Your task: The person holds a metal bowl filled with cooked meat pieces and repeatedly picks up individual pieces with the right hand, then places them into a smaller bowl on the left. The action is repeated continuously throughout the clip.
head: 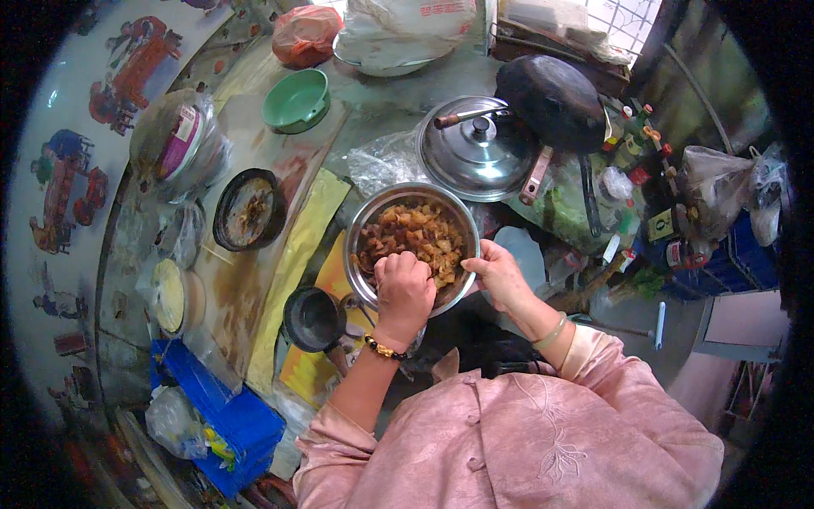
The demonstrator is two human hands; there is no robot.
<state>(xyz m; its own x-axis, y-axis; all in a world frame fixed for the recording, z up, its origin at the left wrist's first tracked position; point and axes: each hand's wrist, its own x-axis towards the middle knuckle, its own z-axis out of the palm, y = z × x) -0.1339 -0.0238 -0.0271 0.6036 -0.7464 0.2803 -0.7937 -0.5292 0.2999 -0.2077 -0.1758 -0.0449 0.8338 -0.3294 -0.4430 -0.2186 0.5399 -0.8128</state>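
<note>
A round stainless steel bowl point(475, 230) holds chopped brown food point(416, 229), glossy and in small chunks. My right hand point(499, 275) grips the bowl's right rim, thumb on top. Over the near side of the bowl is my left hand point(407, 291), its fingers curled down into the food. Its fingertips are hidden, so whether they pinch anything does not show. Just left of that wrist stands a small dark pot point(311, 320). Beyond the bowl lies a steel wok lid point(477, 147) with a black knob, and a brown-handled knife point(467, 118) rests across it.
A black wok point(550, 98) leans upside down behind the lid. Bottles point(636, 143) crowd the right side. Leftward are a dark bowl point(248, 210) with residue, a green plastic basin point(296, 102), a bagged tub point(181, 146) and a blue box point(245, 429).
</note>
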